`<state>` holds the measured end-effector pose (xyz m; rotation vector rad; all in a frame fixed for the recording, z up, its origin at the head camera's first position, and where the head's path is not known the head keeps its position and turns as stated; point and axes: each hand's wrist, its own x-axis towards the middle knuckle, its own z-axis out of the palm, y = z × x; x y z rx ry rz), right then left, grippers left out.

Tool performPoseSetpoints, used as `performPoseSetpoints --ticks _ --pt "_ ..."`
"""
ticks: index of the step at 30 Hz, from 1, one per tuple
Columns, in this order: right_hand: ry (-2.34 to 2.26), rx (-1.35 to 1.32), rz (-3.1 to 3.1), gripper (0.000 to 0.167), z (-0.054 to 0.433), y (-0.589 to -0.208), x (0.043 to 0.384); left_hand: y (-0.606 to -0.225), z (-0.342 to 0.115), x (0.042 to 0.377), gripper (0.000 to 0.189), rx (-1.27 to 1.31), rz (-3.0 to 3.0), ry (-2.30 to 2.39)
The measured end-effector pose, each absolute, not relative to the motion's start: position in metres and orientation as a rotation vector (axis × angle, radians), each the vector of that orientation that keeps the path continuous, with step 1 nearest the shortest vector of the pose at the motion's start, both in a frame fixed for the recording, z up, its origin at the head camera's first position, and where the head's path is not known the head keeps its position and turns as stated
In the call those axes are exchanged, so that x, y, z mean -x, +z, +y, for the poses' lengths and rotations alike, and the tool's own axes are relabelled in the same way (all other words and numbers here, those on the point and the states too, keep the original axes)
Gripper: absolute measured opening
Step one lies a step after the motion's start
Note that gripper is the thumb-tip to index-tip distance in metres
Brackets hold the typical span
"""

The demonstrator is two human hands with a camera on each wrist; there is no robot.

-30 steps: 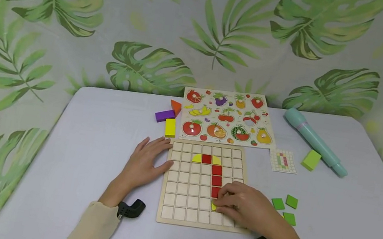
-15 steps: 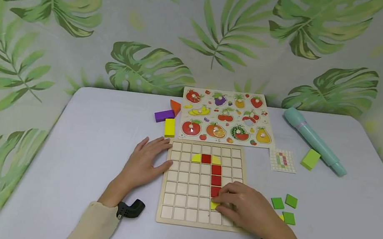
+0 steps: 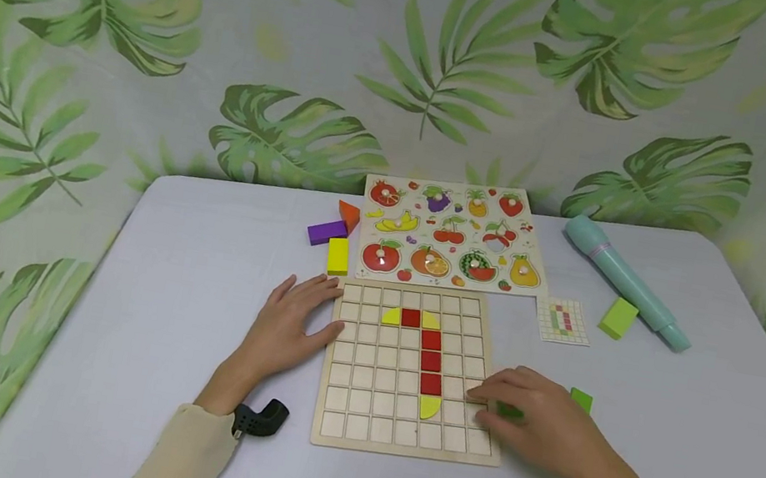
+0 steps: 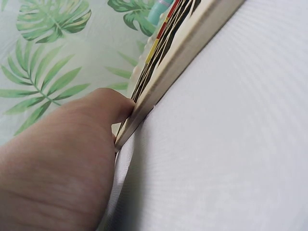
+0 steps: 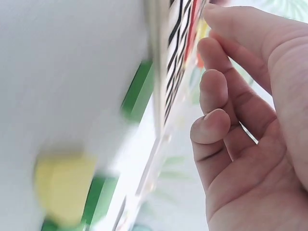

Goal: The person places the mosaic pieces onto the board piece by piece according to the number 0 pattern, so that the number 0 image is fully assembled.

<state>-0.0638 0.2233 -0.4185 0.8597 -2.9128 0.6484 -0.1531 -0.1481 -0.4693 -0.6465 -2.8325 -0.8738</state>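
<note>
My left hand [image 3: 292,329] rests along the left edge of the wooden grid board [image 3: 351,430], its thumb touching the rim; the left wrist view shows the thumb [image 4: 113,106] against the edge. Several red square tiles [image 3: 431,361] and yellow rounded tiles lie in the grid, one yellow tile [image 3: 429,407] below the red column. Over the board's right edge, my right hand [image 3: 542,422] has loosely bent fingers and holds nothing visible. A green tile [image 3: 510,411] shows between its thumb and fingers, on the table beside the board in the right wrist view.
A fruit puzzle board [image 3: 455,234] lies behind the grid. To its left are purple [image 3: 327,232], yellow [image 3: 338,255] and orange blocks. On the right are a pattern card [image 3: 564,321], a light green block [image 3: 618,318], a teal tube [image 3: 627,282] and another green tile [image 3: 580,401].
My right hand has let go of the yellow tile below the red column and moved right, off the grid's middle, covering some loose green tiles. The left hand has stayed put.
</note>
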Motion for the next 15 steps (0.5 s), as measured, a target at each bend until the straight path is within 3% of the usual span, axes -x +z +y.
performPoseSetpoints --ticks 15 --pt "0.545 -0.649 -3.052 0.030 0.261 -0.425 0.064 -0.468 -0.148 0.153 0.054 0.642 -2.845 -0.878"
